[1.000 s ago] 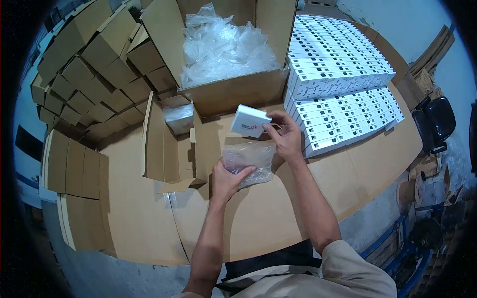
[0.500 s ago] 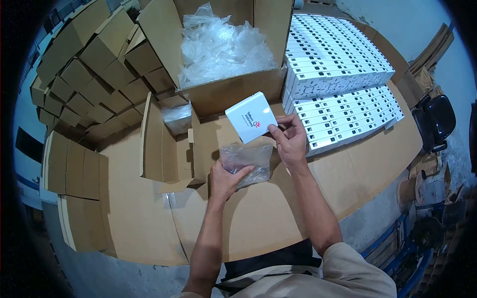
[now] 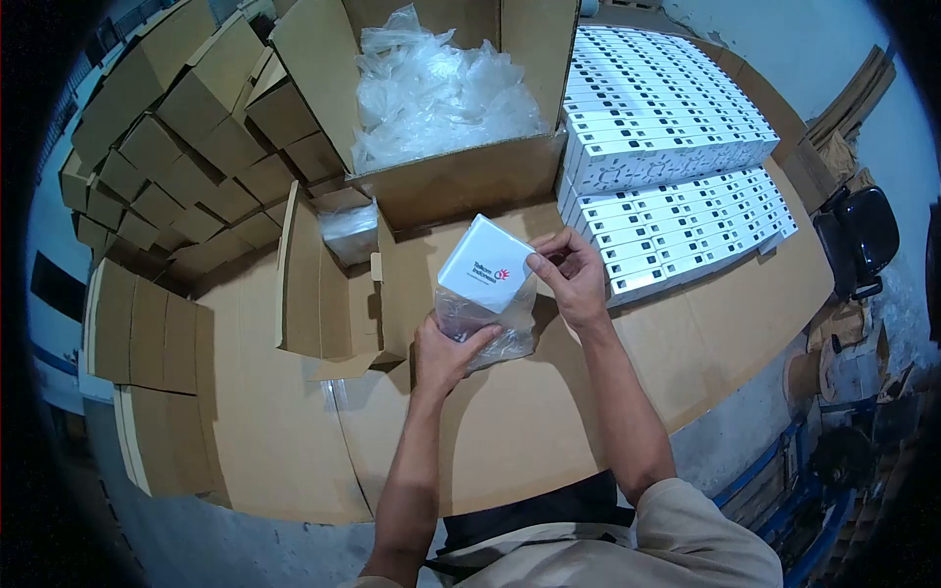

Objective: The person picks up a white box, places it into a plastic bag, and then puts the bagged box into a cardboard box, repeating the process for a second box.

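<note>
A small white square box (image 3: 483,263) with dark lettering and a red mark is pinched at its right corner by my right hand (image 3: 571,277). Its lower part sits at the mouth of a clear plastic bag (image 3: 507,338), partly inside. My left hand (image 3: 447,355) grips the left side of the bag, thumb across its front. To the left stands an open cardboard carton (image 3: 328,304), with a plastic-wrapped white item (image 3: 349,233) at its far end.
Behind my hands stands a large cardboard box (image 3: 470,181) full of clear plastic bags (image 3: 441,93). Rows of white boxes (image 3: 676,235) are stacked at right. Brown cartons (image 3: 162,186) pile up at left, others (image 3: 142,328) lower down. Cardboard covers the table (image 3: 265,421).
My right hand has lowered the white box toward me, and its lower part now sits in the bag's mouth. My left hand stays in place on the bag.
</note>
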Motion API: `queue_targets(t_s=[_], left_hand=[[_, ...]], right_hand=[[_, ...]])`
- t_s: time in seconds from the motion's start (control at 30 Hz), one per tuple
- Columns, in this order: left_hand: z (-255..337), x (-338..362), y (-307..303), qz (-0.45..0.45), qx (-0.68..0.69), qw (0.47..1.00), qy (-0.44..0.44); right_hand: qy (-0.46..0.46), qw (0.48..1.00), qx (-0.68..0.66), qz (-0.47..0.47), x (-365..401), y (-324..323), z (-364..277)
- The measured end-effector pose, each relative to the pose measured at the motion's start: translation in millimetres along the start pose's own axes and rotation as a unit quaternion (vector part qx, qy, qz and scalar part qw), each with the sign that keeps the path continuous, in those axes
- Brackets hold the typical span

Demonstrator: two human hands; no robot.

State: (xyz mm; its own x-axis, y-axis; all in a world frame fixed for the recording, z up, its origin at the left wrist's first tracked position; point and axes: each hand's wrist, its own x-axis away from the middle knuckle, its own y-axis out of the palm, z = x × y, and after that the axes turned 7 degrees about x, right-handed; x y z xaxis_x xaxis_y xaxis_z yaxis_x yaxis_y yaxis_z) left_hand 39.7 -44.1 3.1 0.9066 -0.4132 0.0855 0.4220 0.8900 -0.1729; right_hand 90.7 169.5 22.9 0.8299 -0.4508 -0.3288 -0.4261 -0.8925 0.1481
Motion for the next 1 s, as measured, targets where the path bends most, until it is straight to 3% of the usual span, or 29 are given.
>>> queue_targets(t_s=[0.57,0.87,0.97,1.0], left_hand=[[-8.8,-1.4,-1.4,-0.014,0.017,1.000,-0.004],[-0.7,2.1,1.3,-0.026,0.110,0.993,0.017],[-21.9,-5.3,-0.4,-0.005,0.156,0.987,-0.049],[-21.7,-5.7,0.6,-0.002,0.166,0.986,-0.034]], right_hand=[[0.018,0.998,0.043,-0.039,-2.6,-6.7,-1.9],[0.042,0.996,0.072,-0.042,-3.4,-7.1,5.4],[0.048,0.994,0.092,-0.036,-3.3,-5.2,4.5],[0.049,0.992,0.107,-0.037,-3.3,-4.4,2.4]])
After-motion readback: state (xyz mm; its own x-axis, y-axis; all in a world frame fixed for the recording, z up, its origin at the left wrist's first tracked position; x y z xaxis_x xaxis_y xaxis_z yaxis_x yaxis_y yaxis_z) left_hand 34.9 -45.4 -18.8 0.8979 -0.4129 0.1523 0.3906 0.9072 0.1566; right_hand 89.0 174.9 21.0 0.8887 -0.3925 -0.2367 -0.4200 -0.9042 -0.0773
